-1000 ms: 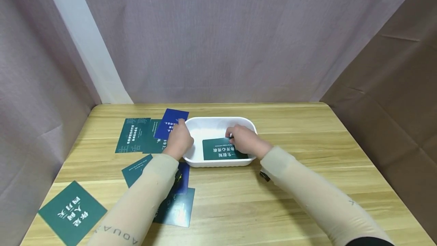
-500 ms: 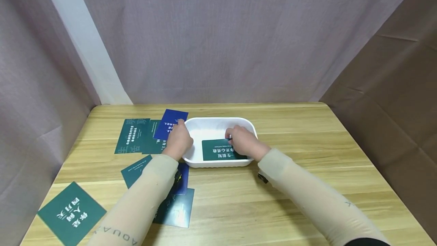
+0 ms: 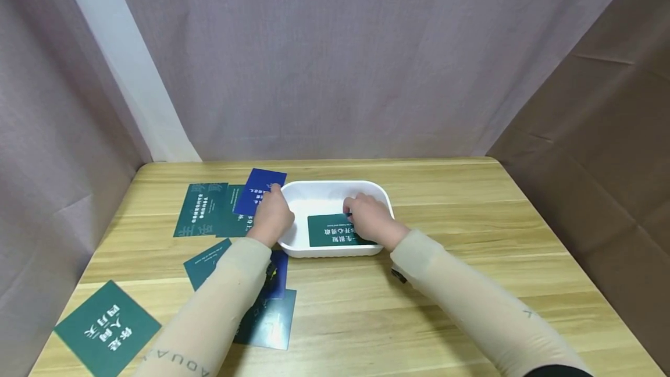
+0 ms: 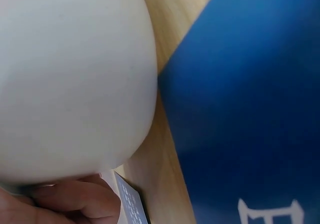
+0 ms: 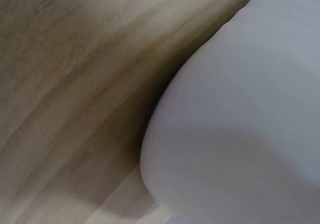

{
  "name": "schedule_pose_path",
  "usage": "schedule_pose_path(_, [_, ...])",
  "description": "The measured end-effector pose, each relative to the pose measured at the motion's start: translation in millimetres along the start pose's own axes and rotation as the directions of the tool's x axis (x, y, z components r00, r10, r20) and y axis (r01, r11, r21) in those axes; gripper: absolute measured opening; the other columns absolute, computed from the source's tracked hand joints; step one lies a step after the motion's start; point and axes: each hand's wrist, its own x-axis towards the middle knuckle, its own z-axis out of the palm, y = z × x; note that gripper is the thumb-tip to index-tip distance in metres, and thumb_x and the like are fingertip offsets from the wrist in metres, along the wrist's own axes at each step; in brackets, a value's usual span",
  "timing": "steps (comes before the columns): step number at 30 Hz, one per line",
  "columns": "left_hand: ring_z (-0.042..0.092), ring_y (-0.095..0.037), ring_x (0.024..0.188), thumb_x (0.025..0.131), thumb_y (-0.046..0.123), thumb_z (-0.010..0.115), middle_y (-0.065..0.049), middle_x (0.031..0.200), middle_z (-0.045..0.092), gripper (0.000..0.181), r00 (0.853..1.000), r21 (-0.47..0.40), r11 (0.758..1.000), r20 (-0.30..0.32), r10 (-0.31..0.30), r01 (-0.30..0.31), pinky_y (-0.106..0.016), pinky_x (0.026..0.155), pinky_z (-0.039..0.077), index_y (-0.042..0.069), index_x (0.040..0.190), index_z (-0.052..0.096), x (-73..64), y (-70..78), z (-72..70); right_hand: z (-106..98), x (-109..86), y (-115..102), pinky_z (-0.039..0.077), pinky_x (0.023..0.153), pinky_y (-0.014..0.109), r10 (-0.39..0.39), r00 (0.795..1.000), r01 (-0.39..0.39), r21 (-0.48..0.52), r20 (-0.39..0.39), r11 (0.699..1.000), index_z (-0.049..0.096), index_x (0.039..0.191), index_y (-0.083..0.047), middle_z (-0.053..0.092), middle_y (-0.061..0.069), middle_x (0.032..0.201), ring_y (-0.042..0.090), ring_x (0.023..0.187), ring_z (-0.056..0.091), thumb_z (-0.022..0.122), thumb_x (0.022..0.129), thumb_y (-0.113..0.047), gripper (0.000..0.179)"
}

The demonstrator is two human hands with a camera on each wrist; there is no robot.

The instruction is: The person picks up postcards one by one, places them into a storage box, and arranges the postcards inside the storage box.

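A white oblong tray (image 3: 319, 191) stands on the table, with a green card (image 3: 335, 230) bearing white writing lying in it. My left hand (image 3: 272, 214) grips the tray's left rim; in the left wrist view its curled fingers (image 4: 80, 199) show under the tray's wall (image 4: 75, 84). Inside the tray, my right hand (image 3: 369, 218) pinches the green card near its upper right corner, covering that part. The right wrist view has only the tray's outer wall (image 5: 235, 134) and the table, with no fingers visible.
Left of the tray lie a blue card (image 3: 259, 188) and green cards (image 3: 201, 208), partly overlapping. Another green card (image 3: 107, 327) lies at the front left. A shiny card (image 3: 269, 322) and a second blue card (image 3: 280, 275) are partly under my left forearm. Curtains hang behind the table.
Both hands, the tray and the cards keep their places relative to each other. The whole head view has only shifted slightly.
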Motion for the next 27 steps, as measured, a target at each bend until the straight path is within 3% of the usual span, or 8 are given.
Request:
schedule_pose_path(5, [0.045,-0.044,0.126,0.089,0.002,0.059,-0.03,0.146,0.033,0.076,1.0,0.005,1.0,0.001,-0.006,0.006,-0.053,0.094,0.048,-0.003,0.151,0.016,-1.0,1.4,-1.0,1,-0.2,0,0.048,0.075,0.04,0.0,1.0,0.0,0.011,-0.022,1.0,0.062,0.098,-0.012,0.054,0.004,0.088,0.023,0.082,0.051,0.065,0.093,-0.015,0.007])
schedule_pose_path(9, [0.045,-0.044,0.126,0.089,0.003,0.059,-0.029,0.145,0.035,0.077,1.0,0.013,1.0,0.0,-0.003,0.003,-0.051,0.091,0.05,-0.005,0.151,0.014,-1.2,0.7,-1.8,-3,-1.3,3,0.046,0.092,0.042,0.0,0.992,0.01,0.077,-0.123,0.997,0.06,0.114,-0.008,0.058,0.01,0.107,0.027,0.101,0.053,0.067,0.091,-0.015,0.026])
schedule_pose_path(13, [0.044,-0.042,0.127,0.091,0.006,0.055,-0.028,0.148,0.034,0.076,1.0,-0.009,1.0,0.013,-0.008,0.008,-0.051,0.089,0.051,-0.005,0.152,0.011,-1.5,0.5,-3.6,-12,-0.5,13,0.038,0.101,0.046,0.11,0.95,-0.052,0.198,-0.291,0.979,0.05,0.131,-0.005,0.05,0.018,0.124,0.032,0.114,0.045,0.066,0.09,-0.016,0.046])
schedule_pose_path(15, [0.044,-0.042,0.127,0.093,0.009,0.051,-0.027,0.149,0.033,0.073,1.0,-0.03,0.999,0.024,-0.015,0.016,-0.052,0.09,0.05,-0.005,0.152,0.01,-2.2,0.5,-4.8,-14,-0.7,20,0.036,0.1,0.047,0.2,0.927,-0.109,0.284,-0.318,0.953,0.045,0.136,-0.004,0.045,0.02,0.126,0.033,0.114,0.041,0.064,0.089,-0.015,0.051])
schedule_pose_path(17, [0.042,-0.042,0.129,0.096,0.015,0.047,-0.027,0.149,0.032,0.07,0.999,-0.047,0.999,0.034,-0.021,0.023,-0.053,0.093,0.048,-0.004,0.152,0.01,-2.8,0.5,-5.4,-14,-1.4,28,0.033,0.101,0.048,0.284,0.915,-0.167,0.37,-0.288,0.914,0.041,0.139,-0.003,0.041,0.022,0.129,0.035,0.117,0.036,0.062,0.086,-0.013,0.058])
schedule_pose_path(21, [0.039,-0.042,0.131,0.101,0.029,0.041,-0.028,0.149,0.031,0.068,0.999,-0.038,0.999,0.047,-0.021,0.023,-0.054,0.098,0.044,-0.005,0.152,0.011,-2.6,-0.7,-6.3,-8,-0.2,42,0.035,0.104,0.05,0.395,0.91,-0.284,0.506,-0.126,0.814,0.032,0.142,0.003,0.038,0.027,0.133,0.038,0.122,0.036,0.059,0.084,-0.012,0.066])
schedule_pose_path(25, [0.036,-0.043,0.134,0.102,0.037,0.038,-0.029,0.15,0.029,0.071,0.997,0.002,1.0,0.079,0.007,-0.007,-0.054,0.104,0.038,-0.008,0.151,0.011,-1.9,-2.0,-11.4,-5,2.3,52,0.05,0.094,0.048,0.441,0.896,-0.377,0.612,0.051,0.695,0.029,0.139,0.008,0.043,0.031,0.131,0.04,0.117,0.047,0.054,0.087,-0.01,0.061])
schedule_pose_path(27, [0.033,-0.043,0.135,0.103,0.041,0.035,-0.028,0.152,0.026,0.073,0.993,0.009,1.0,0.115,0.028,-0.029,-0.055,0.106,0.035,-0.008,0.151,0.012,-3.2,-2.1,-17.2,-6,2.4,54,0.053,0.088,0.045,0.44,0.892,-0.403,0.63,0.107,0.664,0.031,0.136,0.011,0.046,0.031,0.128,0.04,0.113,0.051,0.052,0.087,-0.007,0.057])
